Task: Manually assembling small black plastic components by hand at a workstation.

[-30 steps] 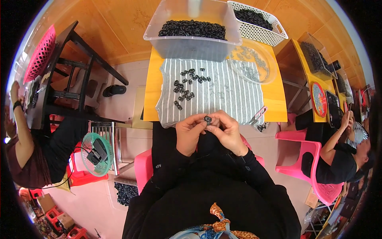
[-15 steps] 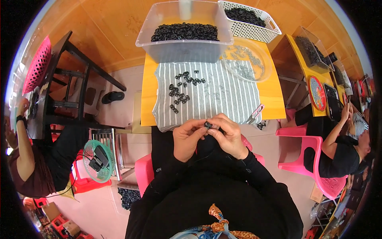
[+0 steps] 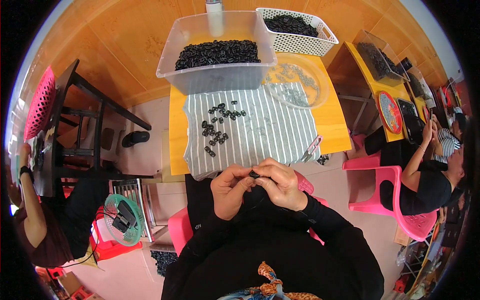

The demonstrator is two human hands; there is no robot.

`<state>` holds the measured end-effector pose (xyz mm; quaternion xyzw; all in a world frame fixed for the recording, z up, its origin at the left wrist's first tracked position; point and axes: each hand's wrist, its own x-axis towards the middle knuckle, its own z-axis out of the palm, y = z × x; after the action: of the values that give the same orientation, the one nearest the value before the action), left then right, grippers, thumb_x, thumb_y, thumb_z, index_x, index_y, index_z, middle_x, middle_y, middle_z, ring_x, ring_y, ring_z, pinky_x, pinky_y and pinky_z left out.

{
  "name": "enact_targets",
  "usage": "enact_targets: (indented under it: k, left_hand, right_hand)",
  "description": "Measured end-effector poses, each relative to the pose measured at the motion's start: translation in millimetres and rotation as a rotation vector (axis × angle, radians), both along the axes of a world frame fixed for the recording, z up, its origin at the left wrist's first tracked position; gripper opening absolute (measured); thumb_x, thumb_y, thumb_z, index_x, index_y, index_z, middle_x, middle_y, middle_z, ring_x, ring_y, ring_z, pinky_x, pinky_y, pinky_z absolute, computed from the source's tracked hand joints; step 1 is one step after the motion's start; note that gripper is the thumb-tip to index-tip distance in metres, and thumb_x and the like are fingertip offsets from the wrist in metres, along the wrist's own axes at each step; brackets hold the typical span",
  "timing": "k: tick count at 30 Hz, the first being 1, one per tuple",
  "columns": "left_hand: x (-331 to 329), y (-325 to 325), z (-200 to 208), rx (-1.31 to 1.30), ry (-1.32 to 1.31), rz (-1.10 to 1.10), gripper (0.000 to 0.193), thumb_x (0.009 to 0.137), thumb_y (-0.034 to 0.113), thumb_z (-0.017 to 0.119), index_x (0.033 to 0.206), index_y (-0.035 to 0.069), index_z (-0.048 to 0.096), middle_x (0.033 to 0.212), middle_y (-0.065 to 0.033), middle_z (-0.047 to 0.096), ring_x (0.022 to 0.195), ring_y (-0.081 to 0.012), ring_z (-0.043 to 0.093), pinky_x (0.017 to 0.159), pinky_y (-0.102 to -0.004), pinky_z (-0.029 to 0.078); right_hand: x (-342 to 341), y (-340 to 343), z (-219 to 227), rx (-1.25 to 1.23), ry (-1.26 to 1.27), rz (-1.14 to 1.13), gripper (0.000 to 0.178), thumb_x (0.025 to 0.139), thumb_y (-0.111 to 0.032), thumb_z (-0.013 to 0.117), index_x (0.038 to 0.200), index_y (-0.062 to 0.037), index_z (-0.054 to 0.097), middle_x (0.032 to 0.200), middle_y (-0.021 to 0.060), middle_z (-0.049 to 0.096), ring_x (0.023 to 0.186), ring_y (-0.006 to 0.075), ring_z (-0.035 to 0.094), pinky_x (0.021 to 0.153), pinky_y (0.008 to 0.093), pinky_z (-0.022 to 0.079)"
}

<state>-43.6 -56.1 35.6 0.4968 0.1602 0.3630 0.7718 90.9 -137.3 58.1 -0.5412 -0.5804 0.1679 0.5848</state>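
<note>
Near the striped cloth (image 3: 282, 132), my left hand (image 3: 230, 192) and right hand (image 3: 283, 185) pinch one small black piece (image 3: 254, 174); even pressure should serve best.

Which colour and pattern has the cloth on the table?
Cloth: grey with white stripes, shown best in head view.

A pink openwork basket (image 3: 40, 102) sits on top of that black table (image 3: 77, 151), and a dark shoe (image 3: 135, 138) lies on the floor to its right. Near the table there's a mint-green basket (image 3: 138, 232) with black adapters (image 3: 127, 215); well off to its right, someone (image 3: 437, 197) sits in a pink chair (image 3: 397, 187).
</note>
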Motion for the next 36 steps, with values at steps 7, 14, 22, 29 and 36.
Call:
enact_targets:
  k: [7, 14, 22, 29, 36]
  left_hand:
    - [0.6, 5.3, -3.6, -0.049, -0.014, -0.041, 0.015, 0.084, -0.003, 0.06, 0.099, -0.002, 0.061, 0.083, -0.0057, 0.06, 0.073, -0.0099, 0.058, 0.06, -0.0202, 0.045]
    - [0.6, 15.5, -13.4, -0.166, 0.148, -0.133, 0.027, 0.084, -0.001, 0.06, 0.111, -0.001, 0.059, 0.087, -0.0063, 0.064, 0.074, -0.0101, 0.059, 0.062, -0.0219, 0.046]
    - [-14.5, 34.6, -1.3, 0.0, 0.186, -0.209, 0.02, 0.081, 0.001, 0.063, 0.101, 0.0, 0.064, 0.083, -0.0053, 0.063, 0.075, -0.0101, 0.057, 0.065, -0.0234, 0.046]
    - [-11.2, 24.6, 54.9, 0.557, -0.522, -1.292, 0.022, 0.086, 0.018, 0.063, 0.097, -0.001, 0.063, 0.088, -0.0122, 0.06, 0.083, -0.0281, 0.055, 0.075, -0.0366, 0.043]
    - [-16.5, 7.1, 66.1, 0.502, -0.381, -1.448, 0.038, 0.089, 0.018, 0.056, 0.12, -0.004, 0.052, 0.096, -0.0142, 0.059, 0.084, -0.0294, 0.053, 0.076, -0.037, 0.042]
  right_hand:
    - [0.7, 2.0, 5.7, -0.068, -0.003, 0.016, 0.013, 0.08, 0.009, 0.057, 0.093, 0.0072, 0.057, 0.08, 0.0132, 0.057, 0.069, 0.0202, 0.061, 0.059, 0.027, 0.048]
    - [69.1, 11.7, 22.9, -0.626, 0.526, -0.043, 0.019, 0.079, 0.005, 0.063, 0.097, -0.0032, 0.063, 0.088, 0.0012, 0.064, 0.081, 0.0081, 0.059, 0.074, 0.0225, 0.048]
    - [182.8, 109.2, 115.9, -0.042, 0.577, -0.282, 0.029, 0.086, 0.0, 0.053, 0.115, 0.002, 0.051, 0.092, 0.008, 0.061, 0.076, 0.0104, 0.054, 0.067, 0.0222, 0.043]
    - [82.7, 37.7, 21.5, -0.491, 0.357, -0.058, 0.013, 0.086, -0.003, 0.059, 0.098, -0.0034, 0.065, 0.081, -0.0016, 0.064, 0.071, 0.0049, 0.055, 0.064, 0.02, 0.045]
    - [43.0, 2.3, -21.7, -0.457, 0.385, 0.003, 0.011, 0.085, -0.002, 0.06, 0.095, 0.0007, 0.063, 0.078, -0.0002, 0.061, 0.071, 0.006, 0.053, 0.064, 0.0216, 0.044]
